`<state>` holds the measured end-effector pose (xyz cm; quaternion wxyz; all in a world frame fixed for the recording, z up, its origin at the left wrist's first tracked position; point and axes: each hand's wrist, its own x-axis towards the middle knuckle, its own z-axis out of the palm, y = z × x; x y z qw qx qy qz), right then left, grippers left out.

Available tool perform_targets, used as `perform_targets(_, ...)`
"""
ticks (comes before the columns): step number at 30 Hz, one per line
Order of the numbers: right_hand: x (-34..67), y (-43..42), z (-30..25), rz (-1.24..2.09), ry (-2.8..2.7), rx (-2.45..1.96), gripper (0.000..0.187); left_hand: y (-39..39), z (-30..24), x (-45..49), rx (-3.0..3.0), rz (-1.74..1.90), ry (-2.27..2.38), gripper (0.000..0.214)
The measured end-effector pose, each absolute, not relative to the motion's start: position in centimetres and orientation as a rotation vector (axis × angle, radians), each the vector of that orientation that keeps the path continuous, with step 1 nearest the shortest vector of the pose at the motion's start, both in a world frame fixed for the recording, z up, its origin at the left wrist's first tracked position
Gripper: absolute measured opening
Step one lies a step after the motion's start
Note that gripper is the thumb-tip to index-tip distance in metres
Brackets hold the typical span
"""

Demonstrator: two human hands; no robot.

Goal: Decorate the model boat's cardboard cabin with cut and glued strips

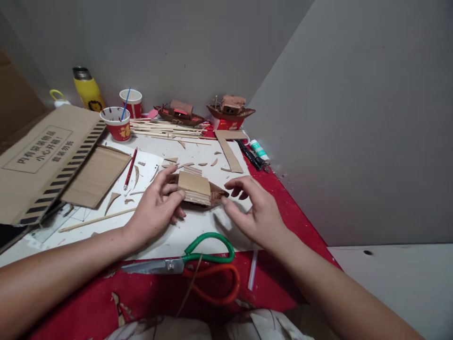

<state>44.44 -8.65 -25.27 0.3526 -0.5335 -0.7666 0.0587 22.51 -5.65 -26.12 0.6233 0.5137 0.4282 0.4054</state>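
A small brown cardboard model boat point(215, 194) sits in front of me over white paper, with a light cardboard roof point(194, 183) across its middle. My left hand point(159, 203) is closed around its left end, the thumb pressing near the roof's lower left corner. At the boat's right tip is my right hand point(253, 203), thumb and fingers apart on either side of it; whether the thumb touches the tip I cannot tell. Scissors point(208, 264) with one green and one orange handle lie nearer to me.
Two finished model boats point(180, 113) stand at the back beside thin wooden sticks point(166, 128). Paper cups point(116, 125) and a yellow bottle point(88, 89) are at back left. A cardboard box point(49, 156), red pencil point(130, 169), black markers point(250, 156) and cardboard scraps surround the paper.
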Motion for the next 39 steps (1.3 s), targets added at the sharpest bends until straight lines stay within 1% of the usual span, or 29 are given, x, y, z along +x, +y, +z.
perform_targets(4, 45.6, -7.1, -26.0, 0.378, -1.819, -1.596, 0.020, -5.4, -25.7, 21.3, 1.212, 1.133, 1.126, 0.043)
perform_targets(7, 45.7, -5.8, -26.3, 0.490, -1.808, -1.601, 0.023, -4.7, -26.0, 20.4, 1.154, 1.264, 1.202, 0.036)
perform_targets(10, 45.3, -4.7, -26.7, 0.622, -1.817, -1.571, 0.023, -4.1, -26.4, 20.0, 1.045, 1.251, 1.233, 0.037)
perform_targets(15, 44.3, -3.2, -27.8, 0.872, -1.739, -1.555, 0.007, -3.6, -26.8, 20.1, 0.959, 1.243, 1.237, 0.042)
perform_targets(18, 44.0, -3.2, -28.0, 0.961, -1.599, -1.568, 0.007, -3.3, -27.0, 19.9, 0.928, 1.298, 1.209, 0.041)
perform_targets(22, 43.3, -4.6, -27.2, 0.956, -1.368, -1.551, 0.011, -3.3, -27.1, 19.9, 0.903, 1.365, 1.122, 0.040)
perform_targets(28, 39.7, -7.7, -25.4, 1.045, -1.103, -1.410, 0.019, -4.6, -25.9, 21.8, 0.704, 1.176, 0.809, 0.035)
perform_targets(31, 37.6, -9.4, -24.7, 1.139, -1.045, -1.309, 0.024, -5.1, -25.0, 22.4, 0.580, 1.183, 0.690, 0.035)
perform_targets(39, 35.8, -12.4, -24.0, 1.445, -0.979, -1.132, 0.036, -6.1, -23.4, 21.5, 0.505, 1.057, 0.801, 0.051)
